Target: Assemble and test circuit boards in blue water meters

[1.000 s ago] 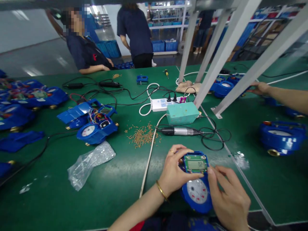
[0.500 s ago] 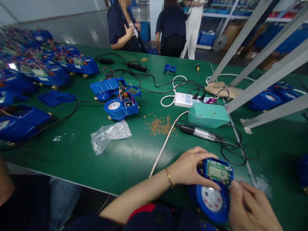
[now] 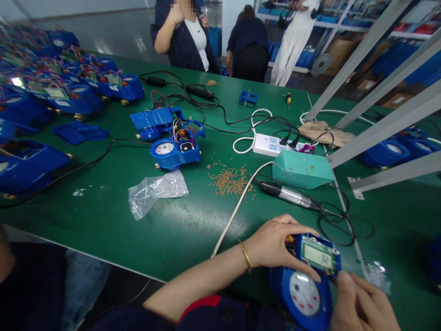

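Note:
A blue water meter (image 3: 279,286) with a round dial and a circuit board (image 3: 319,253) with a small display lies at the front right of the table. My left hand (image 3: 275,241) grips its upper housing, thumb on the near side and fingers along the far side. At the housing's right edge, my right hand (image 3: 361,301) has thumb and fingers pinched together; what they hold, if anything, is hidden. An electric screwdriver (image 3: 289,194) lies on the table beyond the meter. Left of it is a heap of small copper-coloured screws (image 3: 230,181).
A green power unit (image 3: 301,169), a white power strip (image 3: 270,145) and tangled cables lie ahead. Metal posts (image 3: 375,59) rise at the right. A plastic bag (image 3: 156,193), another open meter (image 3: 175,154) and many meters (image 3: 69,96) occupy the left. People (image 3: 248,41) stand beyond the table.
The view has shifted slightly. My left hand still grips the meter, and my right hand stays at its right edge, now slightly lower. Across the table, one person has raised a hand; another bends lower.

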Available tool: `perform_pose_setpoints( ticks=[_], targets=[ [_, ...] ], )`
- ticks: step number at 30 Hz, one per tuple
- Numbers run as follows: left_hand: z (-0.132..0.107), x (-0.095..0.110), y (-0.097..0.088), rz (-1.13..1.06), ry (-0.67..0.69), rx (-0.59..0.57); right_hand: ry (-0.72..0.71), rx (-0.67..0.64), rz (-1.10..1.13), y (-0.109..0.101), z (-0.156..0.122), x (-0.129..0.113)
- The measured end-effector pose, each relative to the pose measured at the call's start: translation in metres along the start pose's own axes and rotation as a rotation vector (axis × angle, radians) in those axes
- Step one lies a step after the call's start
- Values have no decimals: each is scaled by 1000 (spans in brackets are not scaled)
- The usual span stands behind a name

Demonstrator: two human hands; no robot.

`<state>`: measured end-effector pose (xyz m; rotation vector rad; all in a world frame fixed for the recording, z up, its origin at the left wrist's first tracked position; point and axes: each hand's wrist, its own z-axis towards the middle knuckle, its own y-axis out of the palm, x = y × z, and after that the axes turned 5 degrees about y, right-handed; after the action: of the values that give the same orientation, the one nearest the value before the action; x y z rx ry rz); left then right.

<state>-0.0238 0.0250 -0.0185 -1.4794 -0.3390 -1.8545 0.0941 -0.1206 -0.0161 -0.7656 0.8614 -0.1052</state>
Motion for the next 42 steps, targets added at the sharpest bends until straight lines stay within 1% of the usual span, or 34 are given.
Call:
perform_pose_setpoints(
  ticks=[4,8,10,12,13,15,17,18,20,22,23,25,30,34,36,38,40,42],
  targets=[
    [3,-2,3,-25,-27,10,63,-62,68,1,1,5],
    [3,-1,4,1,-55,7,192,-145,96,-1,-1,14],
    [2,-1,3,8,-55,9,247,-176,103,-1,-2,16],
    [2,-1,2,14,-39,-3,266,-218,123,0,0,17],
    [2,0,1,17,-31,-12,251,-237,148,0,2,18],
    [2,0,-1,23,-26,-29,157,-298,212,1,11,20],
    [3,0,-2,19,-28,-31,51,-402,278,-1,25,25],
    [3,1,-2,15,-28,-28,20,-473,319,-3,33,28],
    [4,1,-3,5,-22,-23,8,-636,420,-7,48,36],
    [5,2,-4,2,-9,-28,21,-768,518,-9,62,42],
    [5,2,-4,2,-4,-32,21,-815,540,-10,67,44],
    [6,2,-4,-2,-1,-40,3,-872,516,-8,75,44],
    [5,2,-6,-9,-14,-49,-108,-911,350,-2,82,39],
    [6,4,-6,-21,-9,-57,-161,-883,271,-3,78,40],
    [7,5,-6,-20,-13,-60,-164,-860,307,-2,74,41],
    [8,5,-6,-18,-20,-66,-148,-838,394,2,70,42],
    [7,5,-7,-23,-18,-84,-102,-805,516,5,66,43],
    [1,5,-8,-5,-10,-77,-21,-779,636,8,63,42]
  ],
)
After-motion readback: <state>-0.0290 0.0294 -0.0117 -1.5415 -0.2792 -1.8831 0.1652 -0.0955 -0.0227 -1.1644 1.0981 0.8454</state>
